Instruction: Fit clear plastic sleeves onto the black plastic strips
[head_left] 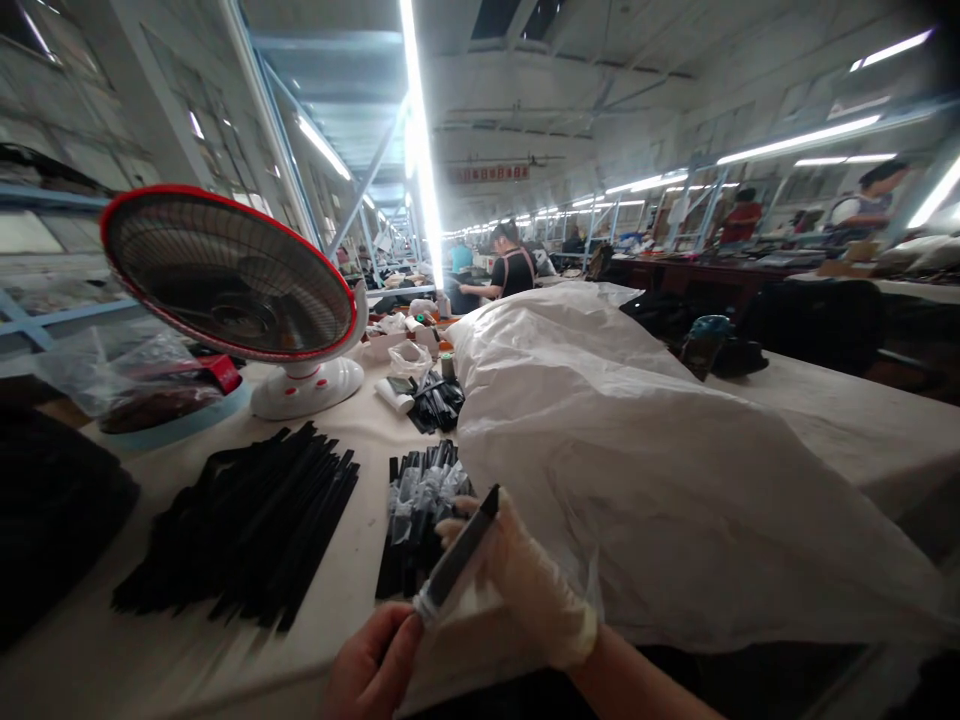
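Observation:
My bare left hand (379,660) pinches the lower end of a bundle of black strips (465,548) that has clear plastic film around it. The bundle tilts up to the right. My right hand (536,585), in a pale thin glove, is around the bundle's upper part from behind; its fingertips show on the left side, partly hidden by the bundle. Just beyond my hands lies a pile of black strip bundles (420,495) with clear film around them. A larger heap of loose black strips (255,520) spreads on the table to the left.
A white table fan with a red rim (307,385) stands at the left. A large white plastic sheet (600,430) covers something bulky on the right. More black strips (435,400) and a white roll (394,395) lie farther back. A person (512,262) sits beyond.

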